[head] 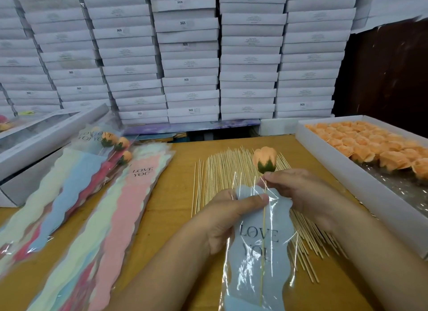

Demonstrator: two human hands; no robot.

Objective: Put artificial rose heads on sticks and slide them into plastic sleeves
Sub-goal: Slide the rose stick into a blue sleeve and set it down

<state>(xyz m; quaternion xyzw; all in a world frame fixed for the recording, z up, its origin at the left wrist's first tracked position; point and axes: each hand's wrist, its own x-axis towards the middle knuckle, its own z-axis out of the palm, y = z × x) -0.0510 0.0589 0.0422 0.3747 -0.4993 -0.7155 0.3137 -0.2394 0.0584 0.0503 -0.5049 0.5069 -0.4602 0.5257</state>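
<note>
Four roses on sticks (264, 159), two hands (228, 214)

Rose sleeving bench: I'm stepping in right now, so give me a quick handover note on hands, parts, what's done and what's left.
Left hand pinches the top of the blue sleeve. Right hand pinches the stick just under the orange rose head; the stick is well inside, the head still above the opening.
Done: three sleeved roses lie far left.
Left: seat this one, then continue from the loose sticks, tray of rose heads and empty sleeves.
</note>
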